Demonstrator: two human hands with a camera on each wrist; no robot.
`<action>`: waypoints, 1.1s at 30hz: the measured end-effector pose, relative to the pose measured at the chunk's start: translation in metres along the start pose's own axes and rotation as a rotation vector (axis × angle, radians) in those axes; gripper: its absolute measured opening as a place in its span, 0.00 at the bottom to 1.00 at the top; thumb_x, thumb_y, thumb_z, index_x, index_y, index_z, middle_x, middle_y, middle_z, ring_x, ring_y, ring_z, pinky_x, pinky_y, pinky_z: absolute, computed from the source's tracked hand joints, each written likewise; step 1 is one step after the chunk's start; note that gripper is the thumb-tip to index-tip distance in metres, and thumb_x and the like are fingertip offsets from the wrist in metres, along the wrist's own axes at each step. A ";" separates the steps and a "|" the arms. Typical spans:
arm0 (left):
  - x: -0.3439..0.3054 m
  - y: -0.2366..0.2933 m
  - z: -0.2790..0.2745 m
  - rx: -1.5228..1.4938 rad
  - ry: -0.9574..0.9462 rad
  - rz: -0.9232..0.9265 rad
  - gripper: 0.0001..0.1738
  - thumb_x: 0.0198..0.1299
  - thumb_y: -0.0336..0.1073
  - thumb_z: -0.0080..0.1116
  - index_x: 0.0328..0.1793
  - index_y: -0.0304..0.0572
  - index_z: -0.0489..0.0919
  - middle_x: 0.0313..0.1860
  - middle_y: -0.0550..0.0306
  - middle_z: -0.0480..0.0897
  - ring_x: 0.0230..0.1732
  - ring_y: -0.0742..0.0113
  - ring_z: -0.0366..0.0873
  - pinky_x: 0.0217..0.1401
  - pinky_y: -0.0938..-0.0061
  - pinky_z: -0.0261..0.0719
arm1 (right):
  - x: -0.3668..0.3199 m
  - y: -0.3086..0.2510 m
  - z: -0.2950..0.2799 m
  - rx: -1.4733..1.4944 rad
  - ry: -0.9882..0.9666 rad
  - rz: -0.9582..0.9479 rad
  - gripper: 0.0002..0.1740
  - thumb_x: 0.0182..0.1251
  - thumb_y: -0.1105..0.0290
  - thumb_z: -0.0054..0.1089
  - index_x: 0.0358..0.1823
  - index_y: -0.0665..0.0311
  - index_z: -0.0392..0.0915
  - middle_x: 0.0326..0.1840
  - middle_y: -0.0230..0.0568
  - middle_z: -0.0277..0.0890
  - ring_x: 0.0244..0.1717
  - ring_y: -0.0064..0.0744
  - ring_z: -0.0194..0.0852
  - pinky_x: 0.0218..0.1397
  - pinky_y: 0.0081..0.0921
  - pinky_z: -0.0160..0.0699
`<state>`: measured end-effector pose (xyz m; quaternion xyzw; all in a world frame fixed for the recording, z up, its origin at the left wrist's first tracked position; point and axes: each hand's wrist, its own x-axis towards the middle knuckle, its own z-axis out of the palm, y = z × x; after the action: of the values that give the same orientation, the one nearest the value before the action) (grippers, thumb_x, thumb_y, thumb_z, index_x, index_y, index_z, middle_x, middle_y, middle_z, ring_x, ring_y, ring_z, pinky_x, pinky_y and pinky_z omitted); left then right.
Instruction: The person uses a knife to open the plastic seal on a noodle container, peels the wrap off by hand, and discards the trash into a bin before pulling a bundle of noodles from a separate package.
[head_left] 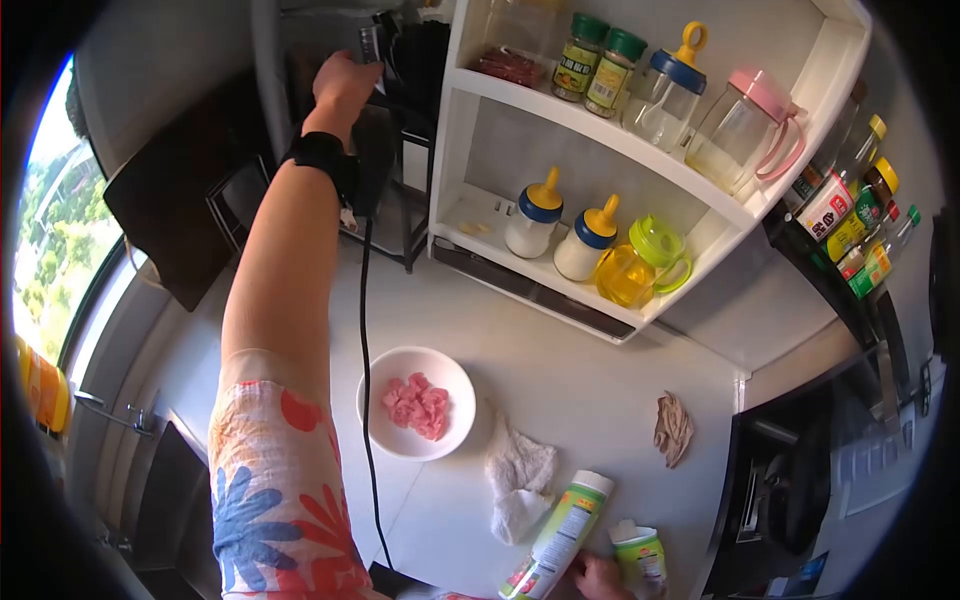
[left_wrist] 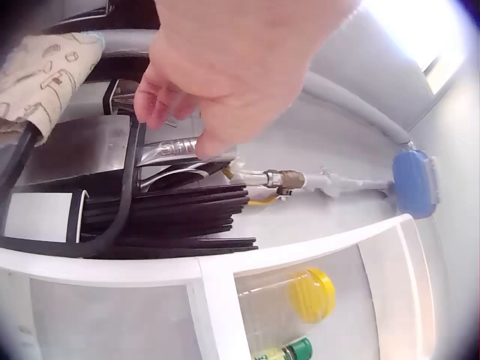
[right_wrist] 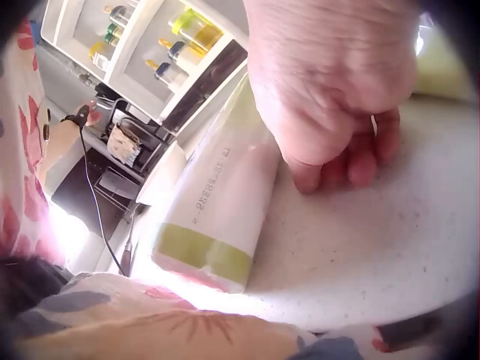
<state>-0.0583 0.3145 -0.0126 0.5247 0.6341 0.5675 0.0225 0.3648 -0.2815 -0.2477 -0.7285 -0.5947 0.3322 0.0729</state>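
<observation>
In the head view my left arm stretches to the dark rack at the back. The left hand [head_left: 345, 82] is at a metal utensil handle [left_wrist: 171, 151] in the rack, its thumb over the handle's end; I cannot tell if the fingers grip it. Black chopsticks [left_wrist: 169, 210] lie beside it. My right hand [right_wrist: 337, 112] rests loosely curled, fingertips down on the worktop, nothing visible in it. It sits between a long green-and-white cylindrical packet [head_left: 562, 530] and a smaller green packet [head_left: 640, 560].
A white bowl [head_left: 452, 440] of raw pink meat pieces [head_left: 418, 405] stands mid-worktop. A white cloth [head_left: 520, 480] and a crumpled brown rag [head_left: 673, 430] lie right of it. A white shelf [head_left: 600, 130] holds jars and bottles. A black cable [head_left: 368, 380] hangs from the left wrist.
</observation>
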 end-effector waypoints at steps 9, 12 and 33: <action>0.004 0.015 0.003 -0.157 -0.291 -0.130 0.13 0.50 0.39 0.60 0.32 0.33 0.80 0.18 0.55 0.79 0.19 0.68 0.78 0.21 0.73 0.73 | -0.002 -0.007 -0.001 -0.015 0.006 0.094 0.14 0.60 0.64 0.57 0.43 0.66 0.77 0.35 0.56 0.79 0.37 0.59 0.77 0.40 0.46 0.75; 0.008 0.021 0.000 -0.187 -0.204 -0.079 0.13 0.50 0.38 0.60 0.31 0.32 0.80 0.18 0.54 0.78 0.18 0.67 0.78 0.21 0.73 0.74 | -0.001 0.000 0.004 0.006 -0.004 0.110 0.15 0.60 0.64 0.57 0.44 0.66 0.76 0.37 0.58 0.78 0.38 0.58 0.77 0.40 0.46 0.75; -0.108 0.196 -0.176 -0.363 0.002 0.508 0.12 0.59 0.33 0.51 0.35 0.28 0.79 0.24 0.53 0.81 0.23 0.68 0.79 0.27 0.78 0.77 | 0.003 0.021 0.003 0.279 0.039 -0.094 0.10 0.58 0.63 0.62 0.37 0.61 0.79 0.30 0.47 0.80 0.29 0.45 0.80 0.32 0.36 0.77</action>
<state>0.0060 0.0794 0.1344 0.6533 0.3708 0.6596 -0.0273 0.3805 -0.2855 -0.2618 -0.6889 -0.5746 0.3936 0.2007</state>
